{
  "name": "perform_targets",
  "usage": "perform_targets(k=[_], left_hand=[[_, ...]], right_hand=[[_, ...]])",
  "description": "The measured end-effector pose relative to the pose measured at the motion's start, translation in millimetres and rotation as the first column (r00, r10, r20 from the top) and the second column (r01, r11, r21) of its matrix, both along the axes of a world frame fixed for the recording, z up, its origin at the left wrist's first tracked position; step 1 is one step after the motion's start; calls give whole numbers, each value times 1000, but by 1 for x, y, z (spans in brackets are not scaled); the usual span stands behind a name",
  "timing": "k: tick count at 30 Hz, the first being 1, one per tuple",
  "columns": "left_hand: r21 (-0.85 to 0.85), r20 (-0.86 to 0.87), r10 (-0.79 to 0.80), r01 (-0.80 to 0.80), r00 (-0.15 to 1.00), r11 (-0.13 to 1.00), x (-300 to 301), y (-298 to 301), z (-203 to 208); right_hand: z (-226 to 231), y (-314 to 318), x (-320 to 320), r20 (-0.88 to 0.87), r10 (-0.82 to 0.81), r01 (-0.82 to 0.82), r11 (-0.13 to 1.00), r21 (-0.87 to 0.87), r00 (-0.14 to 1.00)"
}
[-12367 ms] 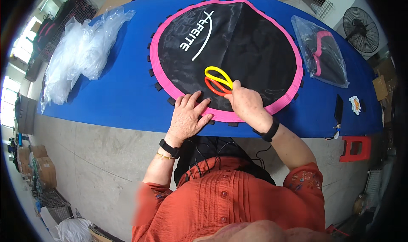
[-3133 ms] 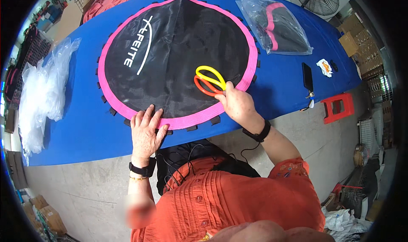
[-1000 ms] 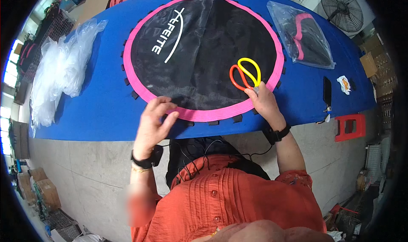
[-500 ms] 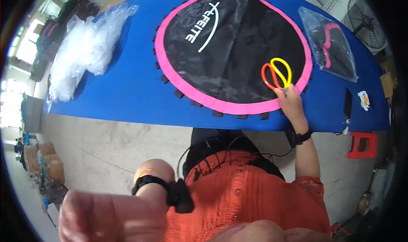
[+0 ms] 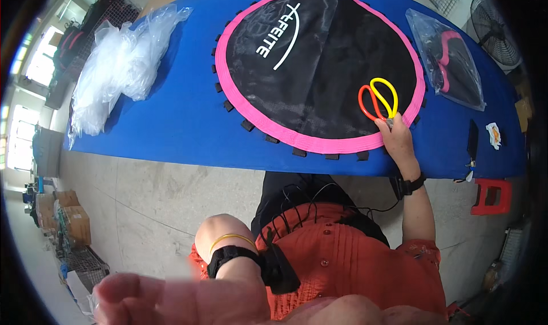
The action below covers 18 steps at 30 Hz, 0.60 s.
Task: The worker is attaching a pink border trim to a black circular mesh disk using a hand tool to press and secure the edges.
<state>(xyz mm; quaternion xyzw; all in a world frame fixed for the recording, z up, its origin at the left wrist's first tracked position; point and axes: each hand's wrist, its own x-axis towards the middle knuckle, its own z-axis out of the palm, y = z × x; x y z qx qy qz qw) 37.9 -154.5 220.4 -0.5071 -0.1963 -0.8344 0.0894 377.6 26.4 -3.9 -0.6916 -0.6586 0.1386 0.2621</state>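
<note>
While the person sits or stands close against the blue counter (image 5: 171, 125), the right hand (image 5: 399, 141) is closed around a pair of scissors (image 5: 395, 99), its grip shut over the end below the two handles, so that the blades are hidden from where I look. The handle loops, one red and one yellow, point away from the person and lie over the near right part of a round black mat (image 5: 325, 79). That mat is spread flat on the counter, with a pink border (image 5: 251, 112) and short black tabs (image 5: 247, 125) around its rim; the right hand reaches across the border. The left hand (image 5: 188, 302) is off the counter, raised in front of the person's chest, blurred and cut off below; I cannot tell whether its grip is open or closed. A black band (image 5: 234, 255) and a gold bracelet (image 5: 231, 236) circle that wrist. To the left of the mat sits a crumpled heap of clear plastic (image 5: 123, 62), and just beside it on the right lies a clear bag (image 5: 471, 76) with a black and pink piece inside. A red stool (image 5: 503, 196) stands near the counter's right end.
</note>
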Motion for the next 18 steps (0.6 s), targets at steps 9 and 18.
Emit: perform_targets(k=[9, 18], left_hand=[[-168, -425, -3, -76, 905, 983, -12, 74, -57], [-662, -721, -82, -648, 688, 376, -93, 181, -232]], right_hand=[[8, 0, -3, -28, -36, 35, 998, -50, 999], [4, 3, -6, -32, 3, -3, 1000, 2, 999]])
